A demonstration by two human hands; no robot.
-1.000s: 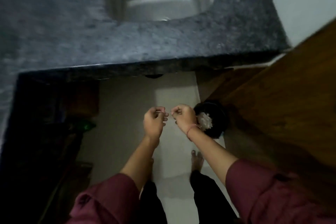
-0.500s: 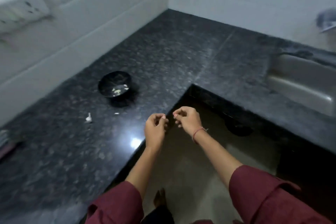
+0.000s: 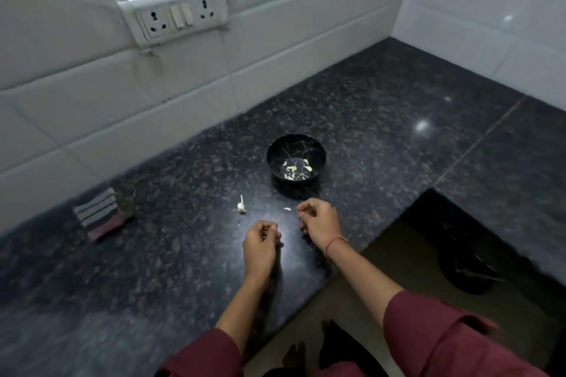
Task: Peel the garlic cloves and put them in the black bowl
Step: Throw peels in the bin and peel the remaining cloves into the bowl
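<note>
The black bowl [image 3: 273, 148] stands on the dark granite counter [image 3: 382, 119] with several peeled garlic cloves [image 3: 293, 168] in its bottom. A garlic stub with its stem [image 3: 241, 207] lies left of and nearer than the bowl. A small loose clove [image 3: 287, 209] lies just in front of the bowl. My right hand [image 3: 320, 223] hovers beside that clove with its fingers curled; what it holds is hidden. My left hand [image 3: 260, 243] is lower and to the left, its fingertips pinched on a small pale piece, seemingly a garlic clove.
A folded striped cloth [image 3: 98, 216] lies at the left against the white tiled wall, which carries a socket panel [image 3: 176, 15]. The counter's inner corner edge [image 3: 361, 249] is just right of my hands, with floor and a dark bin [image 3: 468, 269] below.
The view swung from the floor and bin up to the counter with the bowl. My hands, fingertips together a second ago, have moved apart over the counter, the right one toward the bowl.
</note>
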